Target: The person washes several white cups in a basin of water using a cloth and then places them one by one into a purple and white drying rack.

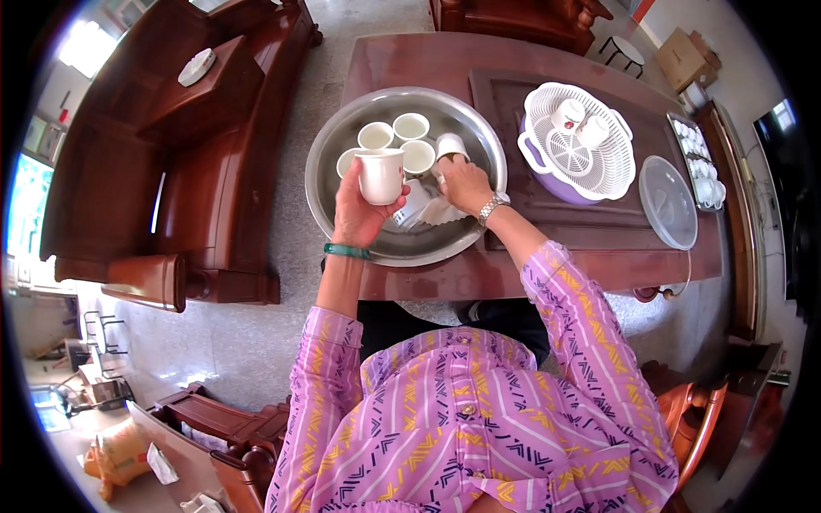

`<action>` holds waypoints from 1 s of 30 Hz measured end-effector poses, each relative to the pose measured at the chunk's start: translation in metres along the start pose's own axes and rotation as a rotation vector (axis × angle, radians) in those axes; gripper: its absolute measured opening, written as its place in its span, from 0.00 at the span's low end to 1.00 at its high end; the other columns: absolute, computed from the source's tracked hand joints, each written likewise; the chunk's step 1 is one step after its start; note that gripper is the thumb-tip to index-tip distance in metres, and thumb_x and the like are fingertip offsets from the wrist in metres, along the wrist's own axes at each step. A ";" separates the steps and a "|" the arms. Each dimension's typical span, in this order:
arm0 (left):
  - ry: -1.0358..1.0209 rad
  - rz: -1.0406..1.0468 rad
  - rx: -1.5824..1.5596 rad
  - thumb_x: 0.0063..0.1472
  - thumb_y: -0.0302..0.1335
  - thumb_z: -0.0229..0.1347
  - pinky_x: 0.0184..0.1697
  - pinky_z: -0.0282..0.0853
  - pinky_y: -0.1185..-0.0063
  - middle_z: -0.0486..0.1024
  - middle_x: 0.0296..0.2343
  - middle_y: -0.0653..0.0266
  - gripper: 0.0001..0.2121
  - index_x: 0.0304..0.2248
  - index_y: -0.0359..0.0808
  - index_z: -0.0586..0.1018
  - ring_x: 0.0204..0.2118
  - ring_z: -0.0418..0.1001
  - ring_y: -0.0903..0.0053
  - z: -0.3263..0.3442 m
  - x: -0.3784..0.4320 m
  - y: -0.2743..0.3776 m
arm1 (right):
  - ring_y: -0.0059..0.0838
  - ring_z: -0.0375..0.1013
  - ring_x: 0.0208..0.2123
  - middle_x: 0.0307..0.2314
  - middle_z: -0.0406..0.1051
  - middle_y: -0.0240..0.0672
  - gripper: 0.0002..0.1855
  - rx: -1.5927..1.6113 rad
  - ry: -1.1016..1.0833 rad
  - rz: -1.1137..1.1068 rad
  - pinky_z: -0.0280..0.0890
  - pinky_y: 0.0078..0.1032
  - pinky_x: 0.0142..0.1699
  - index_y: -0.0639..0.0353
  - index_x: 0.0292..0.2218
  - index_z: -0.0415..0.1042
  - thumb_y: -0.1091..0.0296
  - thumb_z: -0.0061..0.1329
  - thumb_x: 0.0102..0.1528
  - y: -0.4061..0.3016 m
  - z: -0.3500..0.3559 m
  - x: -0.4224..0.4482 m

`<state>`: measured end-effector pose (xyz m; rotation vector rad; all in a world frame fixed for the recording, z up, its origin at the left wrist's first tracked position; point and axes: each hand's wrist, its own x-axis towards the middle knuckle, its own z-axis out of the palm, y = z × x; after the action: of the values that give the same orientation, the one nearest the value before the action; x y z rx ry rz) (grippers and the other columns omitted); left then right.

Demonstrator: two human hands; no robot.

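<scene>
My left hand point(359, 208) holds a white ceramic cup point(380, 179) upright over the left part of a wide metal basin point(410, 255). Inside the basin, my right hand point(465, 185) has a pale cloth point(441, 211) under its fingers and touches a tilted white cup point(451, 145); whether it grips either is partly hidden. Several white cups point(411, 126) stand together in the basin, and another cup point(410, 202) lies on its side between my hands. To the right, two upturned cups point(568, 114) rest in a white plastic colander point(571, 157) set in a purple basin point(564, 190).
The basins stand on a reddish-brown wooden table point(410, 58). A clear round lid point(668, 202) lies right of the colander, and a tray point(689, 138) of white cups is beyond it. A wooden bench point(218, 211) is left of the table across a gap of floor.
</scene>
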<state>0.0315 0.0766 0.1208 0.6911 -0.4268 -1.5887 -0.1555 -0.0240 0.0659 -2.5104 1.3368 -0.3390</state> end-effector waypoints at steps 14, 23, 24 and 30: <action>0.111 -0.101 0.041 0.59 0.46 0.43 0.17 0.64 0.81 0.74 0.29 0.58 0.21 0.40 0.36 0.70 0.22 0.72 0.69 0.004 0.010 -0.014 | 0.25 0.72 0.28 0.26 0.73 0.41 0.21 0.800 0.340 -0.094 0.66 0.23 0.34 0.69 0.37 0.69 0.60 0.53 0.48 -0.047 -0.089 0.037; 0.196 -0.088 0.153 0.57 0.49 0.47 0.14 0.58 0.85 0.73 0.25 0.64 0.21 0.39 0.40 0.71 0.18 0.70 0.77 0.002 0.019 -0.011 | 0.44 0.61 0.47 0.44 0.63 0.47 0.18 0.395 0.101 -0.435 0.58 0.34 0.51 0.58 0.44 0.69 0.66 0.43 0.52 -0.049 -0.075 0.006; 0.205 -0.075 0.154 0.57 0.49 0.47 0.13 0.57 0.85 0.73 0.24 0.65 0.20 0.38 0.40 0.71 0.17 0.69 0.77 0.003 0.019 -0.009 | 0.44 0.61 0.47 0.41 0.64 0.47 0.17 0.505 0.017 -0.432 0.59 0.34 0.50 0.56 0.44 0.69 0.68 0.43 0.51 -0.049 -0.077 0.006; 0.197 -0.096 0.407 0.58 0.48 0.47 0.12 0.55 0.87 0.72 0.21 0.67 0.19 0.34 0.40 0.71 0.17 0.68 0.81 0.005 0.019 -0.001 | 0.43 0.66 0.38 0.28 0.69 0.43 0.13 0.301 -0.237 -0.502 0.63 0.35 0.43 0.55 0.38 0.72 0.73 0.43 0.48 -0.060 -0.095 0.002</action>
<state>0.0267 0.0574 0.1209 1.1829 -0.5851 -1.5182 -0.1399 -0.0061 0.1756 -2.4936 0.5126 -0.3015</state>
